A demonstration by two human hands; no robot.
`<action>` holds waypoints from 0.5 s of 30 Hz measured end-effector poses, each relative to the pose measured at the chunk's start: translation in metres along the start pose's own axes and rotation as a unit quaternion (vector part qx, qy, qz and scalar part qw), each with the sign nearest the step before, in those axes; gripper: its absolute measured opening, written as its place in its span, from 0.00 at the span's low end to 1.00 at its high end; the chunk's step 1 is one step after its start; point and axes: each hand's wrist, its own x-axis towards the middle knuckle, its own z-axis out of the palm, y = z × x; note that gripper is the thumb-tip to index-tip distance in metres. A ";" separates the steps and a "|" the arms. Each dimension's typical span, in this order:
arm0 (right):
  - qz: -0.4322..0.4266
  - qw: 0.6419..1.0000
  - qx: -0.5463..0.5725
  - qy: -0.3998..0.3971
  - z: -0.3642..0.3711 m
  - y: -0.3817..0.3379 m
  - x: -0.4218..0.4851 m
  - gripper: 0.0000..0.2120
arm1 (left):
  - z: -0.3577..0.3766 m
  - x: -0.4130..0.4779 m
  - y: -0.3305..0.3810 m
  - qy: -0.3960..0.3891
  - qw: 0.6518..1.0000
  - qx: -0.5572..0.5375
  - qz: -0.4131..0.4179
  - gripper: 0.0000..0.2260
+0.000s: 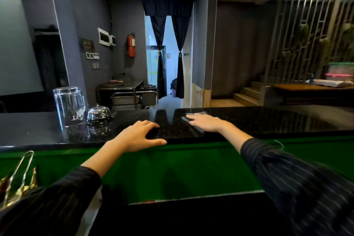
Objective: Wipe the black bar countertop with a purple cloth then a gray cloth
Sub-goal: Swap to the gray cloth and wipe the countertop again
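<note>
The black speckled bar countertop (268, 120) runs across the middle of the head view. My right hand (206, 121) lies flat with straight fingers on a dark grey cloth (193, 123), pressing it onto the counter right of centre. The cloth is mostly hidden under the hand, with only its edges showing. My left hand (140, 136) rests on the counter's near edge, its fingers loosely arched on the surface and its thumb along the rim, holding nothing. No purple cloth is in sight.
An upturned glass mug (70, 106) and a chrome call bell (98, 112) stand on the counter at the left. Metal tongs (19, 174) sit at the lower left. A green panel (182, 168) lies below the counter edge.
</note>
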 end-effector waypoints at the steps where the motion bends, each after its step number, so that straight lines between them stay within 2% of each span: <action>1: 0.032 0.999 -0.001 0.004 -0.004 0.018 0.004 0.24 | 0.000 -0.005 -0.007 0.010 1.000 0.027 0.008 0.43; 4: 0.111 0.993 -0.016 0.018 -0.012 0.062 0.025 0.26 | 0.004 -0.010 -0.018 0.035 0.993 0.109 0.018 0.41; 8: 0.185 0.982 -0.032 0.010 -0.013 0.072 0.068 0.29 | 0.010 -0.005 -0.017 0.054 0.990 0.132 0.021 0.40; 12: 0.174 0.984 -0.026 -0.023 -0.011 0.050 0.121 0.33 | 0.011 -0.003 -0.019 0.075 0.986 0.149 0.030 0.37; 15: 0.132 0.990 -0.049 -0.004 0.004 0.003 0.154 0.34 | 0.012 -0.004 -0.019 0.076 0.987 0.141 0.022 0.36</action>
